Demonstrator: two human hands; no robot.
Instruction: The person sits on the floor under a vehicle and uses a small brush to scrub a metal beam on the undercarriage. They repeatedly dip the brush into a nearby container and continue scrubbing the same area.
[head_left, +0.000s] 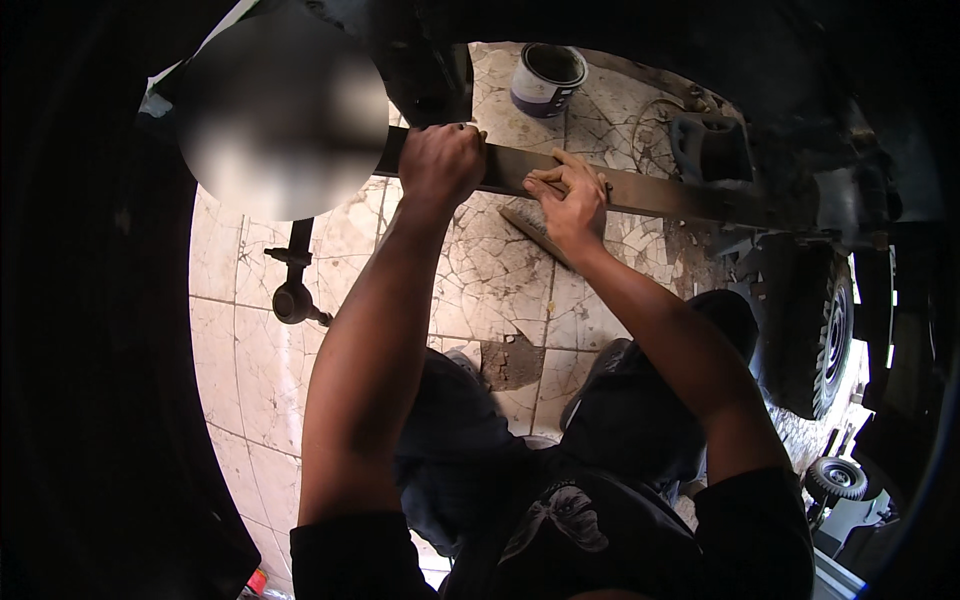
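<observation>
Tiles (262, 365), cream and webbed with dark cracks, filled the left of the frame on my feed. On them, left of centre, I saw a dark metal rod with a rounded joint at its lower end (291, 298); its upper end ran under a round blurred patch at the upper left. Just right of that patch, above centre, I had the bare left hand (443, 165) curled into a fist, clamped over a long, flat, brown-grey metal bar (665, 195). The bar stretched from the upper left-centre across to the dark bodywork at the right. Below it, near the middle, lay a narrow brown strip (535, 236), and lower still a bare grey-brown patch of broken tile (512, 363). At the top centre stood an open white-and-purple cylindrical can (541, 98). Right of the strip, the bare right hand (577, 208) rested on the bar, fingers partly extended; I could not tell whether they pinched anything. Farther right, at the upper right, sat a dark grey hollow object (684, 148). A black-tyred wheel (835, 345) showed at the right edge, with a smaller black-tyred wheel (838, 478) beneath it.
</observation>
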